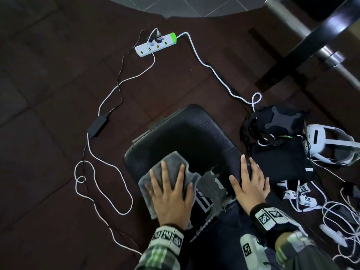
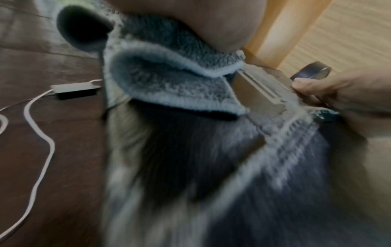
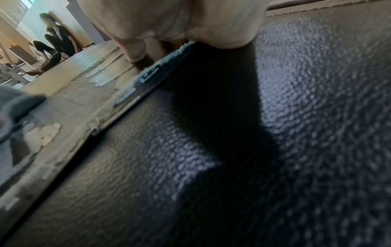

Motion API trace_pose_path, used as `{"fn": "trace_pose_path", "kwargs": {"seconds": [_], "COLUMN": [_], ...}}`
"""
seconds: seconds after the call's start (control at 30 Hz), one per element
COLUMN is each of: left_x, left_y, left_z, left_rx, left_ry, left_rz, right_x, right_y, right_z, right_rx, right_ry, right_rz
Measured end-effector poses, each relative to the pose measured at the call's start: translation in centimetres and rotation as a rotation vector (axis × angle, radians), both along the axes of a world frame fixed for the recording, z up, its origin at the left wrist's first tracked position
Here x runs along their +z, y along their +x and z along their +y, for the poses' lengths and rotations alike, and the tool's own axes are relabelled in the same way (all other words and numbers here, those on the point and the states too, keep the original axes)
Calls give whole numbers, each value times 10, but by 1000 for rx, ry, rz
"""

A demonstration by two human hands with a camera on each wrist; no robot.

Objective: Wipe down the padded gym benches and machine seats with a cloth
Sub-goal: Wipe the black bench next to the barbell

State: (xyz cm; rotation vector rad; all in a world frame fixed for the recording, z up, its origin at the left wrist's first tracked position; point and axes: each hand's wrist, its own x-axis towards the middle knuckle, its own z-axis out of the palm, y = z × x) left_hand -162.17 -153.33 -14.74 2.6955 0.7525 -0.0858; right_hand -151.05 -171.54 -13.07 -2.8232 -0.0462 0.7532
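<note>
The left hand [image 1: 171,199], fingers flat, pressed the cloth [image 1: 173,168] on the bench [image 1: 187,137] pad's left edge, mid-wipe; the right hand [image 1: 249,184] lay flat, bracing its right edge. Next, I judge, the far end needed wiping.

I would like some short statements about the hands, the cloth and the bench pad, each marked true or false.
1. The left hand presses a grey cloth on the black bench pad. True.
2. The right hand holds a second cloth. False: it lies flat on the pad, holding nothing.
3. The pad cover is torn near the hands. True.
4. The power strip lies on the pad. False: it lies on the floor.
</note>
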Motion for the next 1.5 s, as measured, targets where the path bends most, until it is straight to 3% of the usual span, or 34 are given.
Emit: {"fn": "trace_pose_path", "kwargs": {"seconds": [0.13, 0.33, 0.5, 0.63, 0.87, 0.93, 1.03, 1.17, 1.23, 1.37, 1.5], "left_x": [2, 3, 0, 1, 7, 13, 16, 8, 4, 4, 4], "left_y": [53, 81, 30, 19, 125, 166, 206, 186, 161, 113, 132], "left_z": [37, 94, 54, 21, 57, 62, 45, 9, 5, 30, 62], "left_rx": [-39, 275, 318, 250, 294, 254, 31, -339, -433, -396, -140], "left_ry": [46, -44, -5, -26, -40, -81, -69, 18, 2, 7, -5], "left_rz": [-2, 29, -17, 97, 120, 204, 217, 16, -22, -43, -7], "right_x": [-1, -1, 0, -2, -12, -11, -12, -12, -11, -11, -11], "right_y": [0, -2, -2, -1, -3, -2, -2, -2, -3, -6, -5], "right_z": [-1, -1, -1, -2, -3, -1, -1, -3, -2, -1, -2], "right_rx": [8, 8, 5, 3, -5, -8, -9, -5, -7, -14, -14], "right_ry": [1, 9, 8, 16, 50, 51, 50, 62, 59, 68, 71], "right_rz": [0, -8, 4, 2, -102, -121, -124, -119, -138, -144, -138]}}
